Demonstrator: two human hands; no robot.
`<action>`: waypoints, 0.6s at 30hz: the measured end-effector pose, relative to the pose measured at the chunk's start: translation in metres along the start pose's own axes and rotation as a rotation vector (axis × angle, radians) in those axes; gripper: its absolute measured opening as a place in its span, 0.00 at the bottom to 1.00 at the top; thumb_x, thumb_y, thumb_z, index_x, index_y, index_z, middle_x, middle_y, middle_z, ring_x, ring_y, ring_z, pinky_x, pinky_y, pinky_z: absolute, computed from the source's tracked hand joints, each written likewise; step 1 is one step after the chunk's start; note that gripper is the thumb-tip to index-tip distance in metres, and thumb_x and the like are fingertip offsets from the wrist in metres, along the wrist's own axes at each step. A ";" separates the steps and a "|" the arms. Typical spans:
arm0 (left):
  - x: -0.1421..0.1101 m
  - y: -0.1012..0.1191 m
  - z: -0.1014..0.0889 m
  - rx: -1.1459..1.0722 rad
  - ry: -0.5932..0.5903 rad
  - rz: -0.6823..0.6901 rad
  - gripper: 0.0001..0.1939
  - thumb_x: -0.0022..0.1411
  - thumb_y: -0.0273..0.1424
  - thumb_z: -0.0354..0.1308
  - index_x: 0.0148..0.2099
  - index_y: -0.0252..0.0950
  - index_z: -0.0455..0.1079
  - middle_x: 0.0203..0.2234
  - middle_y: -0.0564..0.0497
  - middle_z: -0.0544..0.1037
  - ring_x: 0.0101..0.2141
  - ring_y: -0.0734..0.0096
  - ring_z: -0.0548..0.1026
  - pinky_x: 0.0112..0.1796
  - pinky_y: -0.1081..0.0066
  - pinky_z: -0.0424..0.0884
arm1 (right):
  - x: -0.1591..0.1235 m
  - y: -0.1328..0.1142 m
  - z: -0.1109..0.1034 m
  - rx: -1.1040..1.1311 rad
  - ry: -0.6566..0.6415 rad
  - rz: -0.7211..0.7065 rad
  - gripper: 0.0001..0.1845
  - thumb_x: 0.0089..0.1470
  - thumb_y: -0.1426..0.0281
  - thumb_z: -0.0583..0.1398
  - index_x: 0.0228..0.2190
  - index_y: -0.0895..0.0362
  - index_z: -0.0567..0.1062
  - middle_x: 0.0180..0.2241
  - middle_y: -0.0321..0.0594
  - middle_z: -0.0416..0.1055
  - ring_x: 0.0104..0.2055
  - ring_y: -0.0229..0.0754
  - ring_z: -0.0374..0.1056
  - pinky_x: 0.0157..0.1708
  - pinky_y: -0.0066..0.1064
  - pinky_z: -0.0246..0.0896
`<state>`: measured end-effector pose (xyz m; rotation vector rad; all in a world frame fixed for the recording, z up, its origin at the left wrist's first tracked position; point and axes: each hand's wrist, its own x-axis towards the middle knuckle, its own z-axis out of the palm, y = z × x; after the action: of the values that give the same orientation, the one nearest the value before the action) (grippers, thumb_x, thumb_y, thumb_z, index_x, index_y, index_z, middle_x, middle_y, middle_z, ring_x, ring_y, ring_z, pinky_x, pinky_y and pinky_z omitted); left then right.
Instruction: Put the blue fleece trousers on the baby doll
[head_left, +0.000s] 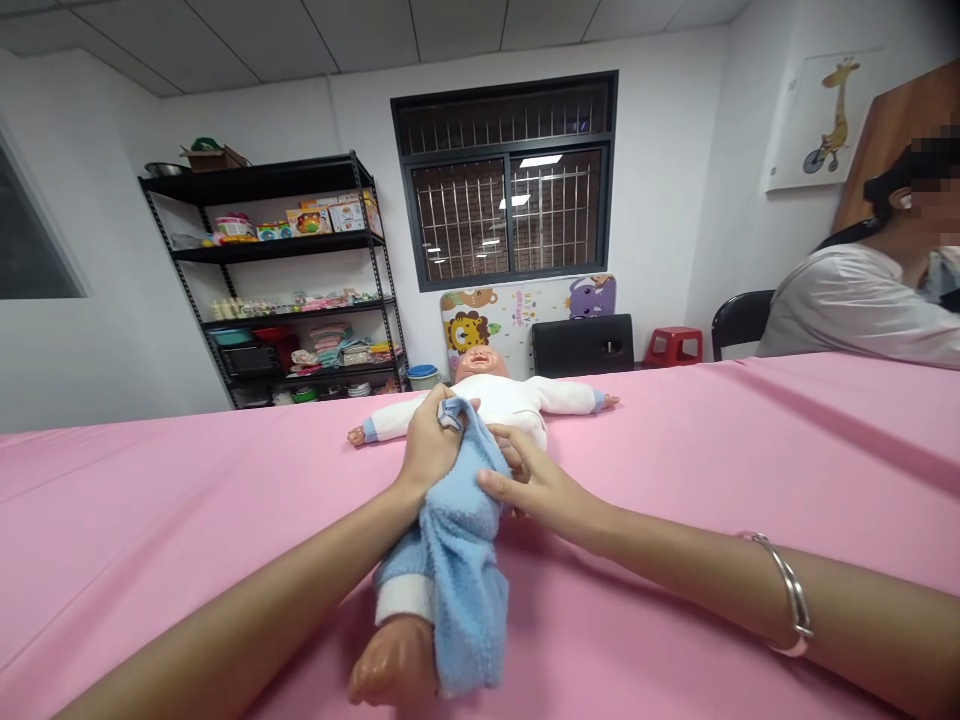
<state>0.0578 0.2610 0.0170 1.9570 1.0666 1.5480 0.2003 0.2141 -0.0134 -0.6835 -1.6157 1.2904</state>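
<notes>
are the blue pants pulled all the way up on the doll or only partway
Partway. One foot pokes out of a cuff, but the rest of the blue pants hangs loose, bunched in both hands at the doll's waist.

Light blue fleece trousers (457, 540), white doll top (517, 398), pink tablecloth (712, 450), black shelving (285, 270).
</notes>
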 end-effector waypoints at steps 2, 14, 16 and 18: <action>0.004 -0.006 -0.002 0.012 0.014 -0.021 0.13 0.56 0.35 0.53 0.26 0.36 0.54 0.18 0.59 0.59 0.22 0.78 0.58 0.26 0.77 0.57 | 0.001 0.001 -0.001 0.015 -0.011 0.033 0.34 0.45 0.58 0.64 0.50 0.56 0.59 0.43 0.43 0.66 0.42 0.41 0.66 0.35 0.31 0.66; 0.000 -0.004 -0.005 0.067 -0.064 0.060 0.14 0.59 0.40 0.51 0.37 0.34 0.66 0.33 0.51 0.73 0.36 0.68 0.69 0.38 0.72 0.64 | 0.003 -0.004 -0.021 -0.152 -0.052 -0.052 0.34 0.45 0.62 0.64 0.50 0.54 0.56 0.22 0.30 0.64 0.24 0.35 0.64 0.22 0.25 0.62; -0.001 -0.004 -0.006 0.070 -0.122 0.110 0.14 0.60 0.40 0.50 0.38 0.34 0.68 0.35 0.50 0.74 0.38 0.67 0.70 0.41 0.71 0.64 | 0.004 -0.007 -0.020 -0.176 0.008 -0.070 0.27 0.45 0.60 0.63 0.43 0.57 0.62 0.20 0.30 0.63 0.22 0.35 0.63 0.21 0.25 0.60; -0.002 -0.003 -0.005 0.078 -0.142 0.122 0.15 0.60 0.40 0.50 0.39 0.33 0.68 0.35 0.49 0.74 0.38 0.66 0.71 0.41 0.70 0.64 | 0.005 -0.010 -0.020 -0.190 0.017 -0.054 0.21 0.44 0.60 0.63 0.36 0.59 0.66 0.22 0.34 0.65 0.25 0.36 0.64 0.23 0.27 0.62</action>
<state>0.0516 0.2602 0.0153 2.1863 0.9790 1.4221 0.2176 0.2240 -0.0015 -0.7583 -1.7457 1.0985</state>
